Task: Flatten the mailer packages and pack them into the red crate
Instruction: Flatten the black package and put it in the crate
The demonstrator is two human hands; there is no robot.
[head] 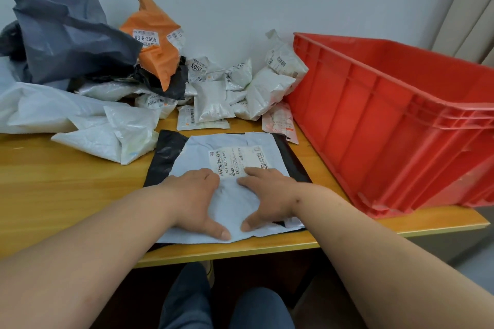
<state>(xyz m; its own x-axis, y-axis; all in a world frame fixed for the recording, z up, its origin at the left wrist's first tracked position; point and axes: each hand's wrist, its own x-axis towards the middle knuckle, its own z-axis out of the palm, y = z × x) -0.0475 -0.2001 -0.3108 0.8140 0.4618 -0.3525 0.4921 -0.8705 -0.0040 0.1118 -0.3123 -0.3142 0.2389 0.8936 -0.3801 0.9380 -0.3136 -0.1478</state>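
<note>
Two hands, left hand point(196, 199) and right hand point(268, 197), fingers spread, press pale mailer point(235, 195) flat, lower centre; next we lift it into red crate point(387, 125), frame right.

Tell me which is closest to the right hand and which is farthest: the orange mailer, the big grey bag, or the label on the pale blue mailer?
From the right hand, in the head view:
1. Shipping label, touching its fingertips on the pale blue mailer.
2. Orange mailer, back left against the wall.
3. Big grey bag, far left corner of the pile.
</note>
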